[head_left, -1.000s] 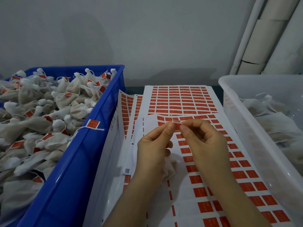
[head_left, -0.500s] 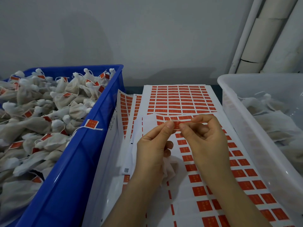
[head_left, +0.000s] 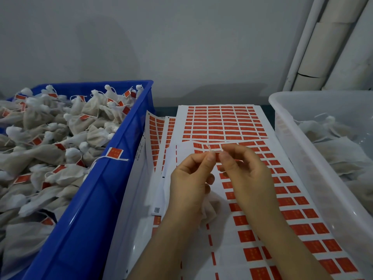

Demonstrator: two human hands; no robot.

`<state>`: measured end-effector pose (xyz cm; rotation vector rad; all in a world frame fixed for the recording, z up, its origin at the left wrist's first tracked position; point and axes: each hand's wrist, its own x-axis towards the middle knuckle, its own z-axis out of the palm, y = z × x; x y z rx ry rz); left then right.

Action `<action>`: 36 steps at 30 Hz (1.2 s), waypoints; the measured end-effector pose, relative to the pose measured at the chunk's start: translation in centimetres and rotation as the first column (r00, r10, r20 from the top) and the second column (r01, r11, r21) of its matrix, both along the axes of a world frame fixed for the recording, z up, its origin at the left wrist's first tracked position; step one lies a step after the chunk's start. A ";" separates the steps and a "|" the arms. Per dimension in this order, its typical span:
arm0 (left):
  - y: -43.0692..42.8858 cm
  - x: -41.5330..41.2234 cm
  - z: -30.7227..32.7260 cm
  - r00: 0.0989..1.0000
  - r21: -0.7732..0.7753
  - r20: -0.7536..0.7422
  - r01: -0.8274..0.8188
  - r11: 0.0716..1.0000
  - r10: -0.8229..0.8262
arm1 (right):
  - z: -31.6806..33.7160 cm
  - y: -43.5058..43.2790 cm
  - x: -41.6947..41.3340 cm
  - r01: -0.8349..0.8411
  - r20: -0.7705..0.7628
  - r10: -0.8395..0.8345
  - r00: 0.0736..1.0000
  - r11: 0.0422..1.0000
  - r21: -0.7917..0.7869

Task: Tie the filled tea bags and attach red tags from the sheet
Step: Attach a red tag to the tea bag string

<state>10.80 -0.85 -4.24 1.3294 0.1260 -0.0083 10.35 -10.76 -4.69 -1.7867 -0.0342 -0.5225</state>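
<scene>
My left hand [head_left: 191,178] and my right hand [head_left: 245,174] meet over the sheets of red tags [head_left: 224,126]. Between their thumbs and forefingers they pinch one red tag [head_left: 217,156] with the white string end [head_left: 211,148] of a tea bag sticking up from it. The tea bag [head_left: 209,212] itself hangs under my left palm, held by the lower fingers, mostly hidden. The nearer sheet [head_left: 298,215] runs under my right forearm, with several tags gone along its left side.
A blue crate [head_left: 96,199] on the left is piled with tied, tagged tea bags [head_left: 50,138]; one tag [head_left: 114,153] hangs over its rim. A clear bin [head_left: 314,178] on the right holds untagged bags [head_left: 343,150]. A grey wall and white pipes [head_left: 323,47] stand behind.
My right hand's fingers have opened out and shifted a little to the right along the tag. The string end now shows above the pinch. The left hand has hardly moved.
</scene>
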 end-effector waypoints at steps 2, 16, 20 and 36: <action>0.1 0.0 0.0 1.000 -0.007 0.008 -0.019 1.000 0.019 | 0.2 -0.1 0.0 -0.046 -0.016 0.046 0.999 0.999 -0.023; 0.2 0.3 -0.1 0.999 0.027 0.011 -0.035 0.999 0.035 | 0.2 -0.5 -0.2 -0.005 0.006 0.005 1.000 1.000 0.024; 0.3 0.3 -0.1 0.996 0.082 0.064 -0.068 0.994 0.063 | 0.3 -0.5 -0.2 -0.004 0.000 0.004 1.000 0.999 0.040; -0.2 0.3 -1.0 0.957 0.268 0.286 -0.125 0.955 0.045 | 0.1 0.0 -0.6 -0.004 0.100 0.014 0.995 0.996 -0.094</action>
